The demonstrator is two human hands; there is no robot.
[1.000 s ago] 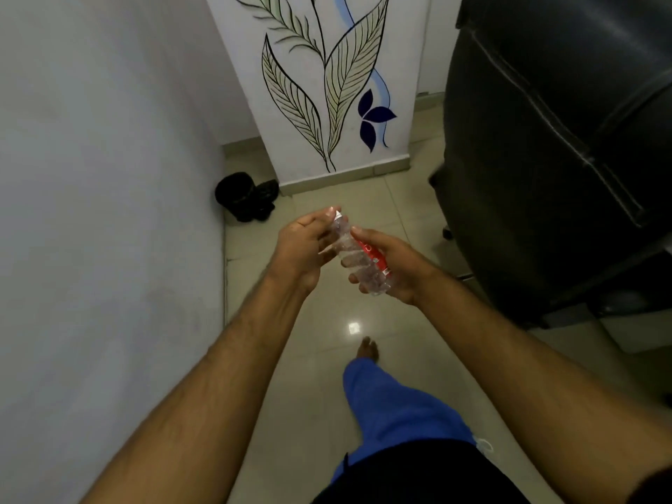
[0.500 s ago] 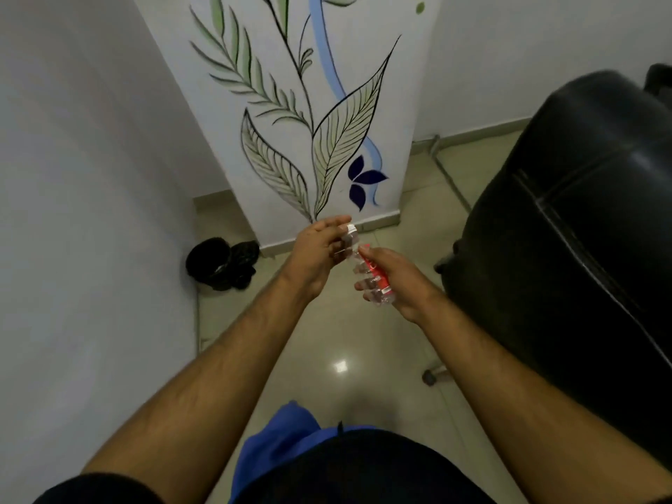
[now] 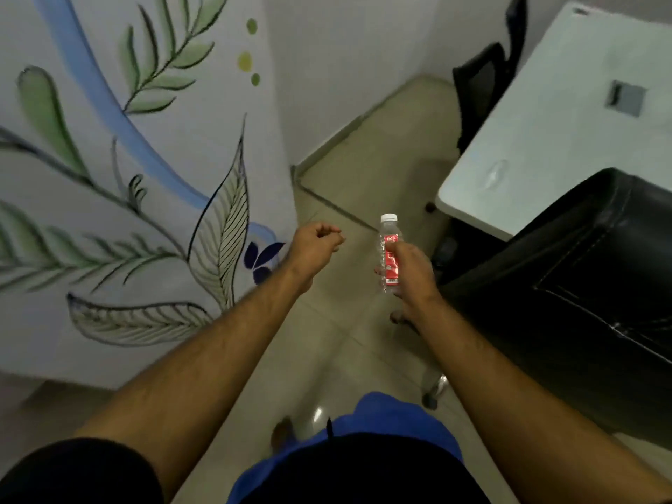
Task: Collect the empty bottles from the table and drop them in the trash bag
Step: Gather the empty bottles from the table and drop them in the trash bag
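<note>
Since the frame half a second earlier, the left hand [image 3: 315, 245] has been withdrawn from the bottle [image 3: 390, 254], which was then gripped by both hands, and the view has been swung rightward so that the table [image 3: 552, 118] is now visible. Left-hand fingers are curled loosely inward and nothing is held in them; the hand is carried in the air well clear of the bottle. Right-hand [image 3: 412, 274] fingers are wrapped around the lower body and red label of the bottle, which is held roughly upright above the tiled floor [image 3: 381, 165] with its white cap [image 3: 388, 218] fitted on top. No liquid can be made out through the clear plastic, so the bottle is judged to be empty. A black chair [image 3: 582, 296] is seen just to the right of the right hand, and the painted wall panel [image 3: 145, 176] is seen to the left. A faint, blurred shape is noted on the table surface; it cannot be identified. The step in hand is judged to be the carrying of a collected bottle. No trash bag is visible in this view, so the bag must first be located and approached; the bottle is then to be positioned over its opening and released by opening the right hand.
</note>
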